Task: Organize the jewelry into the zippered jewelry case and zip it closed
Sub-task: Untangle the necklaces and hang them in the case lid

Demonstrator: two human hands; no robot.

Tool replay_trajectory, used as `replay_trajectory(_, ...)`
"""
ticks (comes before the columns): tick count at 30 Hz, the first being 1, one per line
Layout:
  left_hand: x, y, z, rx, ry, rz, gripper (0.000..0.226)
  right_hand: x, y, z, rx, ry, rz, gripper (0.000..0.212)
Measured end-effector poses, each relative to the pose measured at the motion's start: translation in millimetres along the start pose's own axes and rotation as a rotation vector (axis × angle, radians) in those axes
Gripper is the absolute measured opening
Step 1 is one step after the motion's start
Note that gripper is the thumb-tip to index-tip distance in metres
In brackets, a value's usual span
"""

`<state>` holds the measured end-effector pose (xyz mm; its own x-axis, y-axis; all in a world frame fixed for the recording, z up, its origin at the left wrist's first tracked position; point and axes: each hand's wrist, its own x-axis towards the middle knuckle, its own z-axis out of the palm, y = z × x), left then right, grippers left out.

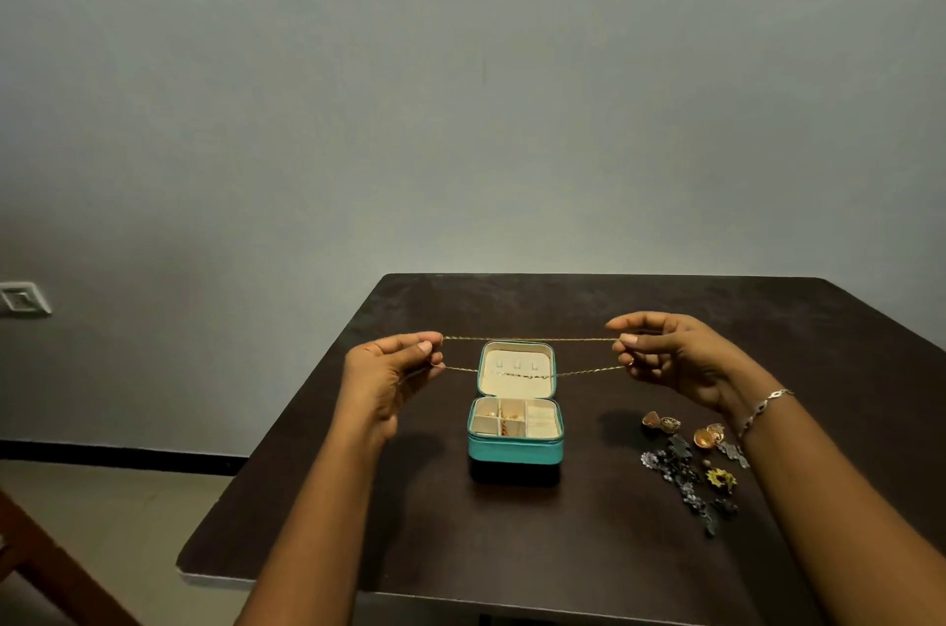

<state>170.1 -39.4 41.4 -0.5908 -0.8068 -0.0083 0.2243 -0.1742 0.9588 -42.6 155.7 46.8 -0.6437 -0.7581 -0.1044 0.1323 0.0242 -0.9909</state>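
Pinching a thin gold chain necklace [578, 340] between thumb and fingertips, the left hand [394, 369] and the right hand [665, 354] hold it stretched sideways in the air, so that it runs as two nearly level strands, one above the other. Both hands have their fingers curled in on the chain, the left at one end of the loop and the right at the other, well apart. The lower strand crosses in front of the raised lid [516, 387] of a small teal zippered jewelry case [514, 451] with a cream lining, which stands open on the table between and just below the hands. Three little pale tabs show on the inside of the lid. The case's base is split into cream compartments; small gold pieces [507, 420] lie in the middle ones, though what they are is too small to tell. A silver link bracelet [765, 408] circles the right wrist. To the right of the case, under that forearm, a loose pile of jewelry [691, 466] in dark metal, copper and yellow lies on the dark brown table [460, 538]. Behind the table rises a plain grey wall [460, 87] with a white switch plate [20, 300] low at the left.
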Motion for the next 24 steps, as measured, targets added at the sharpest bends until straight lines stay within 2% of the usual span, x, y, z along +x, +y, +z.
replay_trajectory(5,0.2,-13.9,6.6,0.562,-0.044,0.092,0.017,-4.2,-16.5,-16.5,0.114,0.029,-0.028,0.026)
replay_trajectory(9,-7.5,-22.6,16.0,1.056,-0.195,0.317,0.012,-3.4,-32.8,-25.0,0.121,0.108,-0.071,0.026)
replay_trajectory(15,-29.3,-40.0,35.8,1.268,-0.452,0.665,0.014,8.9,-57.0,-31.7,-0.018,0.244,-0.163,0.024)
replay_trajectory(18,-42.5,-54.2,42.9,1.264,-0.425,0.994,0.008,20.3,-63.3,-30.3,-0.185,0.251,-0.209,0.023)
replay_trajectory(20,-46.3,-62.6,48.5,1.187,-0.427,1.175,0.015,29.9,-64.2,-27.1,-0.333,0.256,-0.248,0.020)
replay_trajectory(24,-55.8,-87.8,61.4,1.214,-0.472,1.293,0.015,54.4,-54.8,-20.0,-0.548,0.218,-0.274,0.021)
